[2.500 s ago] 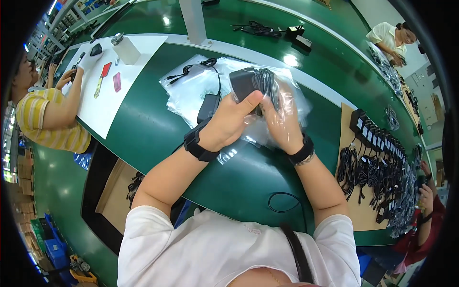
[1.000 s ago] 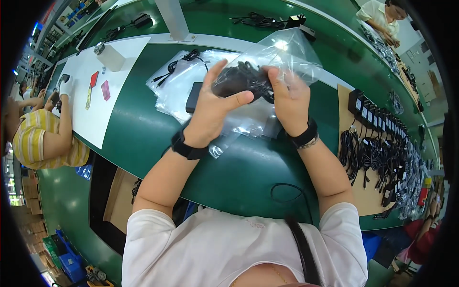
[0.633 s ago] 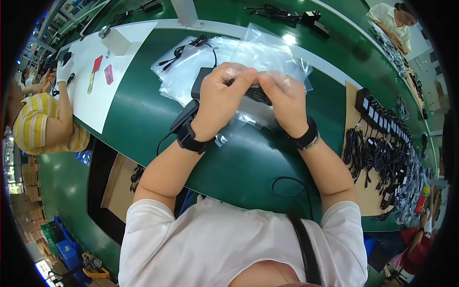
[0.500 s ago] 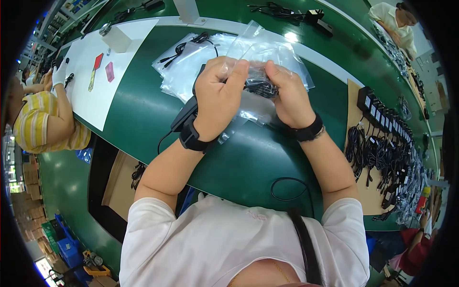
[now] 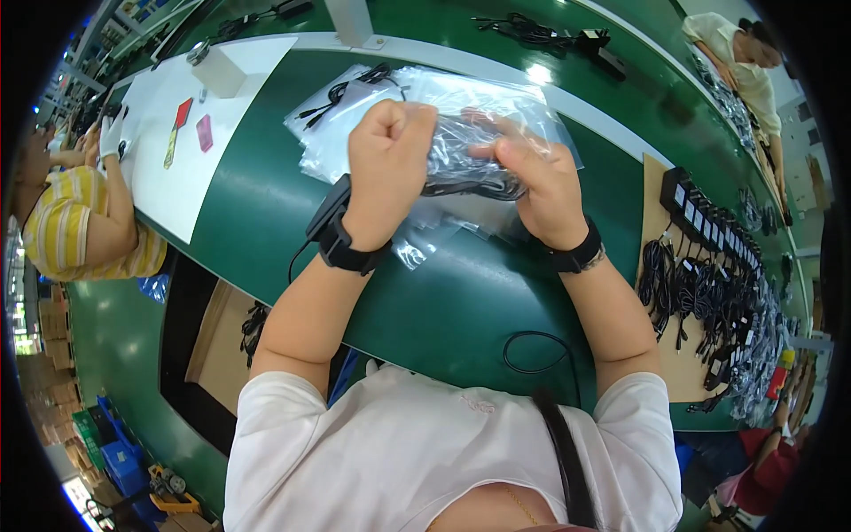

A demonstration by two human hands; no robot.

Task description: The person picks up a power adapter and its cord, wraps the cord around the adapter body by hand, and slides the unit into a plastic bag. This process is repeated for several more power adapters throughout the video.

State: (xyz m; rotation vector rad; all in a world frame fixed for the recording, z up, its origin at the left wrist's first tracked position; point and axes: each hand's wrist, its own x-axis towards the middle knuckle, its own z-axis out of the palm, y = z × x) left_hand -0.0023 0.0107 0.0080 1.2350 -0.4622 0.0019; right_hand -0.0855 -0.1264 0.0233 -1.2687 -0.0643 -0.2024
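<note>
A clear plastic bag (image 5: 456, 151) with a coiled black cable (image 5: 479, 188) inside is held up over the green table. My left hand (image 5: 387, 164) is closed in a fist on the bag's left side. At its right side, my right hand (image 5: 548, 191) grips the bag's edge near the coil, thumb and fingers partly stretched across the film and slightly blurred. Beneath lies a stack of flat clear bags (image 5: 324, 146), with a thin black cable (image 5: 341, 93) on top. A black device (image 5: 330, 211) with a cord sits on my left wrist.
Black power adapters (image 5: 700, 208) with coiled cables are lined up on cardboard (image 5: 674, 372) at the right. A white sheet (image 5: 226, 115) at the left bears a red-and-yellow cutter (image 5: 177, 133) and a pink piece (image 5: 205, 133). A person in yellow stripes (image 5: 89, 222) works there.
My hands have spread apart a little, and the bag has turned so more of its face and the cable coil show. My right fingers have loosened and stretched out over the film.
</note>
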